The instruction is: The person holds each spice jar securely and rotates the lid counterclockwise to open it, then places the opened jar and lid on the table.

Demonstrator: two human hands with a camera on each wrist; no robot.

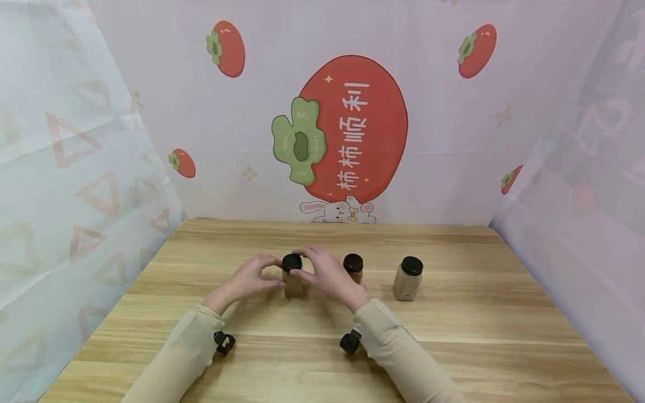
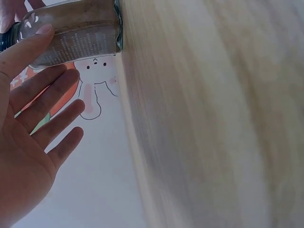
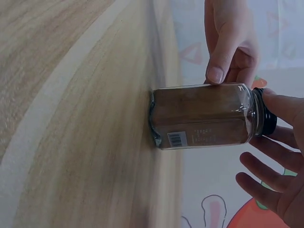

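Observation:
A clear glass spice jar [image 1: 294,288] of brown powder stands upright on the table, its black lid [image 1: 291,262] on top. My right hand [image 1: 327,274] pinches that lid between thumb and fingers. On the other side of the jar is my left hand [image 1: 249,278], with its thumb at the glass. In the left wrist view the fingers [image 2: 45,92] of that hand are spread and fairly straight, not wrapped round the jar [image 2: 85,33]. The right wrist view shows a barcode label low on the jar [image 3: 199,114].
Behind my right hand stands a second black-lidded jar [image 1: 354,266] with reddish-brown contents, partly hidden. Farther right is a third jar [image 1: 407,282] of pale powder. The wooden table [image 1: 453,347] meets a printed cloth backdrop [image 1: 433,184] at its back edge.

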